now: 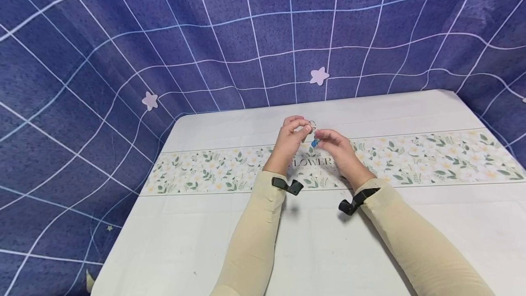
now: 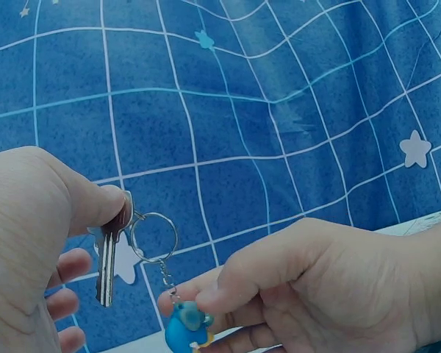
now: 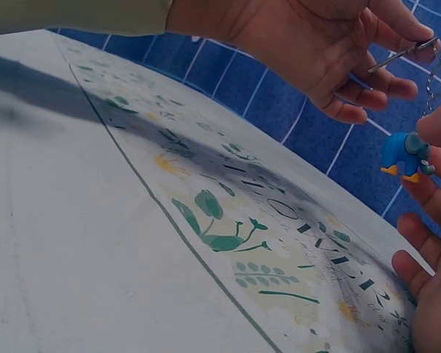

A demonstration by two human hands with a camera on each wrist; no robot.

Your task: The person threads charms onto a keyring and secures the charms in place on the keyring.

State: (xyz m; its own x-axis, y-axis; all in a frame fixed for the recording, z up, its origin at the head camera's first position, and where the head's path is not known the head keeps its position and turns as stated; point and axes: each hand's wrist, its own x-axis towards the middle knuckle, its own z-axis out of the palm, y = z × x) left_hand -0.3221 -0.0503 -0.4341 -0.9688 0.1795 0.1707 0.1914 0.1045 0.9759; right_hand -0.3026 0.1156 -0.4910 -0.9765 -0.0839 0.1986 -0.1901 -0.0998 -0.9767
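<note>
My left hand [image 1: 286,141] is raised over the table and pinches the head of a silver key [image 2: 107,268] between thumb and finger. The key's blade points downward in the left wrist view. A metal split ring [image 2: 176,235] links the key to a short chain [image 2: 167,275], with a small blue figurine [image 2: 181,332] with yellow feet at its end. My right hand [image 1: 340,150] pinches the chain's lower end at the top of the figurine [image 3: 400,151]. Between the two hands, the ring hangs in the air.
Beneath the hands is a table with a white cloth [image 1: 197,236], crossed by a floral band [image 1: 419,159] with printed lettering. A blue curtain [image 1: 263,35] with grid lines and stars stands behind the table and along its left side. Black straps [image 1: 283,183] circle both sleeved wrists.
</note>
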